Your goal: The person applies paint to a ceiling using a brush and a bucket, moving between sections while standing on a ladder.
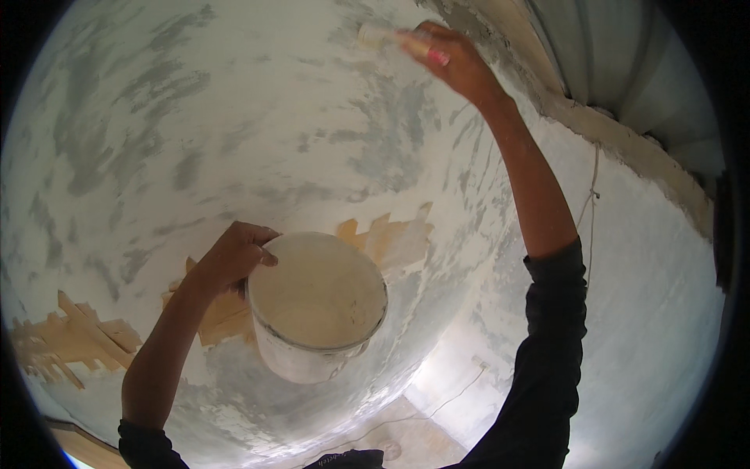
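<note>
My left hand [242, 254] grips the rim of a white plastic bucket [301, 363] at the lower middle, with pale cream liquid or coating inside it. Up at the top, my right hand [451, 62] is closed around the wooden, red-marked handle of a paintbrush [379, 37]. The pale bristles are against or close to the wall [234, 117], blurred, so contact is hard to tell. The wall is coated in uneven white over grey, with streaky patches across it.
Torn-looking tan patches [86, 336] cross the lower wall. A rough concrete edge [586, 117] runs below a ribbed ceiling [641, 62] at upper right. A thin cord [595, 172] hangs on the right wall [648, 328]; another wire [445, 404] runs low near a small fitting.
</note>
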Action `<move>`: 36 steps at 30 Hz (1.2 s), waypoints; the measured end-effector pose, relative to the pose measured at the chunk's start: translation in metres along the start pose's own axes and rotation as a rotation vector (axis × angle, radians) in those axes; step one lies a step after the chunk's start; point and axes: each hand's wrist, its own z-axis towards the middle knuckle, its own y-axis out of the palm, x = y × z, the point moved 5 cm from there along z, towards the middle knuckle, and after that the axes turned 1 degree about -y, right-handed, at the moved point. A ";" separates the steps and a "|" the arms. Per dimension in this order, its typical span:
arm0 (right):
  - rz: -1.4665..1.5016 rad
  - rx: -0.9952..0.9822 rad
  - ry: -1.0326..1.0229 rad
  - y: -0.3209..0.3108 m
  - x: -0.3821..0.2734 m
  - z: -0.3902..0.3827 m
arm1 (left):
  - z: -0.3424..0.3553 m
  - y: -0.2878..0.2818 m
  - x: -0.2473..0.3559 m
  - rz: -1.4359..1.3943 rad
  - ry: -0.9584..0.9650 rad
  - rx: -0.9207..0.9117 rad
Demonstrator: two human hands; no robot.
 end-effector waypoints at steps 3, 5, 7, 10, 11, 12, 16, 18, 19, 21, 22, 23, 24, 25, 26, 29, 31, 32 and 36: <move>-0.154 0.238 -0.182 -0.015 0.000 0.017 | -0.004 -0.005 0.006 0.009 0.009 -0.007; -0.179 0.163 -0.106 -0.008 0.005 0.019 | -0.006 -0.008 0.010 0.009 0.007 0.019; -0.224 0.123 -0.110 0.017 -0.004 -0.002 | -0.009 -0.013 0.013 0.005 0.006 0.037; -0.219 0.063 -0.167 0.053 -0.040 -0.041 | -0.017 -0.025 0.009 -0.001 0.006 0.073; -0.155 0.030 -0.150 0.061 -0.049 -0.055 | -0.019 -0.028 0.005 -0.004 0.013 0.085; -0.105 -0.015 -0.130 0.064 -0.056 -0.072 | -0.017 -0.026 0.002 -0.014 0.028 0.083; 0.012 -0.294 -0.219 0.097 -0.088 -0.146 | -0.016 -0.027 -0.018 -0.041 0.029 0.088; 0.130 -0.440 -0.099 0.095 -0.116 -0.149 | -0.021 -0.031 -0.024 -0.042 -0.019 0.079; 0.168 -0.483 -0.070 0.087 -0.117 -0.154 | -0.022 -0.027 -0.018 -0.035 -0.024 0.066; 0.248 -0.452 -0.031 0.084 -0.099 -0.163 | -0.023 -0.020 -0.011 -0.022 -0.039 0.043; 0.250 -0.547 0.111 0.072 -0.094 -0.150 | -0.025 -0.017 -0.008 -0.030 -0.025 0.037; 0.265 -0.495 0.052 0.066 -0.089 -0.137 | -0.026 -0.016 -0.009 -0.035 -0.021 0.039; 0.282 -0.442 -0.006 0.063 -0.080 -0.124 | -0.026 -0.016 -0.011 -0.040 -0.018 0.043; 0.220 -0.395 -0.029 0.059 -0.068 -0.111 | -0.028 -0.017 -0.009 -0.036 -0.019 0.035; 0.172 -0.346 -0.053 0.062 -0.056 -0.099 | -0.028 -0.019 -0.012 -0.029 -0.031 0.033; 0.119 -0.305 -0.014 0.045 -0.034 -0.059 | -0.021 -0.022 -0.021 -0.046 0.020 0.016; -0.014 -0.202 0.040 0.028 -0.014 -0.033 | -0.022 -0.021 -0.021 -0.052 0.028 0.033; -0.066 -0.105 0.030 0.022 -0.010 -0.023 | -0.026 -0.021 -0.016 -0.039 0.000 0.058; -0.052 0.180 -0.069 -0.006 -0.019 0.004 | -0.032 -0.020 -0.009 -0.010 -0.043 0.046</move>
